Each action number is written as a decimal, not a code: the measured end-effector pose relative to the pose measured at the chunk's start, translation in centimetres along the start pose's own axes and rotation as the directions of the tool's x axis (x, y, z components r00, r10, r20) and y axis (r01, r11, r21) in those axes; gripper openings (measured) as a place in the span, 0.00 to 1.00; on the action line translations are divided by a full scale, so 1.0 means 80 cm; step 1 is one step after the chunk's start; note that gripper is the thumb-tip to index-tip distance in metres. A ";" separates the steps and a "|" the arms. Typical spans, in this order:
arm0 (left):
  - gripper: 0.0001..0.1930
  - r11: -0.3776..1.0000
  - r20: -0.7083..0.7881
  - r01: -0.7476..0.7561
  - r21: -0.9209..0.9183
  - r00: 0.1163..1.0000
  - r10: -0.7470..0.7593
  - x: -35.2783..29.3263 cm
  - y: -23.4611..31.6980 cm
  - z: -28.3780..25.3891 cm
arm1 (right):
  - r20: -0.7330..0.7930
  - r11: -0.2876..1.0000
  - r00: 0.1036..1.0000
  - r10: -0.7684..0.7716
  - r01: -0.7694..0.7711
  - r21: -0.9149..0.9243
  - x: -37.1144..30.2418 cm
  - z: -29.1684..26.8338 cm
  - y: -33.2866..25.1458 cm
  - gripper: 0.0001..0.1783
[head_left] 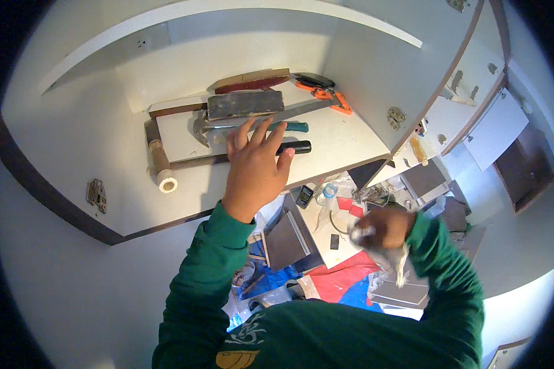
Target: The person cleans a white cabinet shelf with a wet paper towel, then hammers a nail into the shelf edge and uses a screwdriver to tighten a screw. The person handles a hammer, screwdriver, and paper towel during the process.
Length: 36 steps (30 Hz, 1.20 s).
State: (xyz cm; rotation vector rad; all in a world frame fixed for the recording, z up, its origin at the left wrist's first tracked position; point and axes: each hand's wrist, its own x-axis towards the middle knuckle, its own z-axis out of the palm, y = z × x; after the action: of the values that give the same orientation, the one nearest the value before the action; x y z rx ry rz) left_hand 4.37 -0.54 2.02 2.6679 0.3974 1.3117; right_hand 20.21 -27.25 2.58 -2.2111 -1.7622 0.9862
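Note:
My left hand (255, 166) lies with fingers spread over the tools in the cabinet, across the handle of a mallet (158, 158) with a pale-ended head. Its black grip (295, 147) sticks out past my fingers. Just beyond my fingertips is a claw hammer (200, 130) with a green grip (298, 126). A hand saw (308, 109) with an orange handle lies behind, beside a dark worn block (245, 104). Out in front of the cabinet, lower right, my right hand (388, 226) is closed on a pale rag (401, 265). Motion blurs that hand, and the rag hangs below it.
The cabinet's front edge (166, 222) and right side panel (375, 80) bound the tools; a shelf (240, 7) crosses above. Below stands a cluttered table (314, 215) with a plastic bottle (328, 192). Red cloth (345, 277) and a blue sheet (261, 283) lie lower down.

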 end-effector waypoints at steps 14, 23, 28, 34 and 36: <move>0.08 1.000 0.017 -0.001 0.028 1.000 0.001 0.016 0.023 0.002 | 0.411 0.921 0.824 0.389 -0.360 -0.149 -0.111 0.618 0.498 0.17; 0.13 0.942 0.337 -0.335 0.037 0.891 0.304 0.126 0.111 0.128 | 0.178 0.926 0.941 0.288 -0.227 -0.302 -0.046 0.637 0.637 0.17; 0.15 0.925 0.461 -0.365 -0.109 0.806 0.372 0.130 0.087 0.188 | 0.072 0.928 0.926 0.371 -0.367 -0.060 0.006 0.629 0.651 0.17; 0.14 0.718 0.731 0.458 -0.524 0.675 0.102 0.156 0.169 0.093 | 0.170 0.951 0.942 0.289 -0.261 -0.166 -0.012 0.717 0.665 0.18; 0.14 0.894 0.652 0.241 -0.378 0.755 0.072 0.135 0.153 0.088 | 0.246 0.941 0.949 0.199 -0.115 -0.318 -0.038 0.753 0.706 0.19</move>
State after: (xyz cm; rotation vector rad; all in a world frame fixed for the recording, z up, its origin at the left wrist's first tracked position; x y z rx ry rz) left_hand 18.33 -9.10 8.84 2.4464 0.1004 0.3014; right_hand 31.67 -63.68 -70.72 -2.5414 -1.9924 1.1801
